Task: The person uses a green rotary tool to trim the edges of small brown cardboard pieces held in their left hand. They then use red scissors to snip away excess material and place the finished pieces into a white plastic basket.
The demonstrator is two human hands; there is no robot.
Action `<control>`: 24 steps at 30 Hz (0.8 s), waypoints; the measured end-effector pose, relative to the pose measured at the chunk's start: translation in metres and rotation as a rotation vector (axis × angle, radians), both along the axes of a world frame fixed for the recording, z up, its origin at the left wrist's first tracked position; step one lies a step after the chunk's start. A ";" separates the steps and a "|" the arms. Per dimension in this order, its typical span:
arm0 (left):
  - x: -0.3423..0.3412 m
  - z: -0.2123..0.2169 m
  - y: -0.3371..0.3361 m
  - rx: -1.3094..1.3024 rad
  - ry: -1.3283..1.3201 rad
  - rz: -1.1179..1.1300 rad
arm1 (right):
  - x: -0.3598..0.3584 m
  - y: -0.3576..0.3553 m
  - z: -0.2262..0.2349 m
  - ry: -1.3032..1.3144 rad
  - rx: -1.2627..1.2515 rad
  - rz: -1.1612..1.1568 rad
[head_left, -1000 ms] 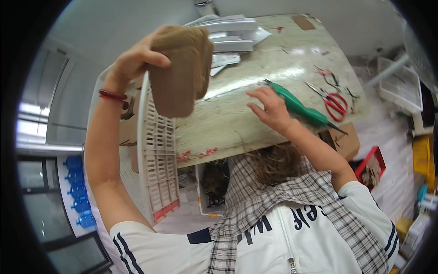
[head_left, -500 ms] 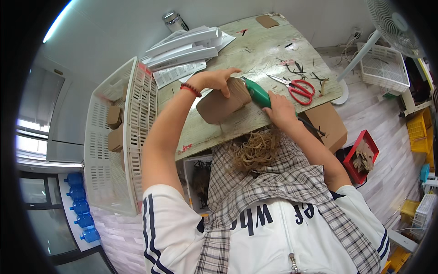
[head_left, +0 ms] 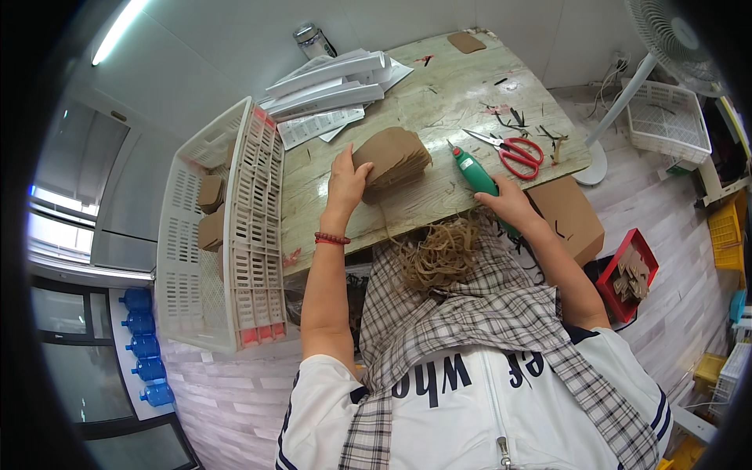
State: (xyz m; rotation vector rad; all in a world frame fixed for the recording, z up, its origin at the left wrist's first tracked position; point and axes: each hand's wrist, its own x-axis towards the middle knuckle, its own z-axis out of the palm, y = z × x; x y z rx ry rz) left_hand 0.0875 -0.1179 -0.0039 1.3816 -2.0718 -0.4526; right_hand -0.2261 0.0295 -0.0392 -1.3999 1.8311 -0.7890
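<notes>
A thick stack of brown cardboard pieces (head_left: 395,153) with rounded corners lies on the worktable, its layers slightly fanned. My left hand (head_left: 345,182) grips its left edge, thumb over the near corner. My right hand (head_left: 511,205) is closed round a green handheld power tool (head_left: 475,172), whose thin metal tip points away from me, to the right of the stack and apart from it. Red-handled scissors (head_left: 517,157) lie spread just right of the tool. Over my lap, at the table's near edge, hangs a bundle of tan strings (head_left: 439,254).
A white plastic crate (head_left: 235,313) with brown card stacks stands on the left. Papers (head_left: 329,90) and a jar (head_left: 312,37) are at the back. On the right are a cardboard box (head_left: 572,215), a red tray (head_left: 609,291) and a fan (head_left: 677,43). Dark scraps litter the tabletop.
My left hand has moved from the stack's far side to its left edge. The tool has drawn away from the stack, toward the right and nearer me. The stack has turned.
</notes>
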 end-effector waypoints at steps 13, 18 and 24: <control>0.005 0.026 0.015 -0.132 0.150 0.130 | -0.010 0.016 -0.012 -0.424 0.087 -0.063; 0.004 0.020 0.041 0.267 1.107 0.019 | -0.010 0.015 -0.012 -0.458 0.067 -0.018; -0.046 0.008 0.088 0.375 1.784 0.045 | 0.005 0.040 0.020 -0.452 -0.009 -0.014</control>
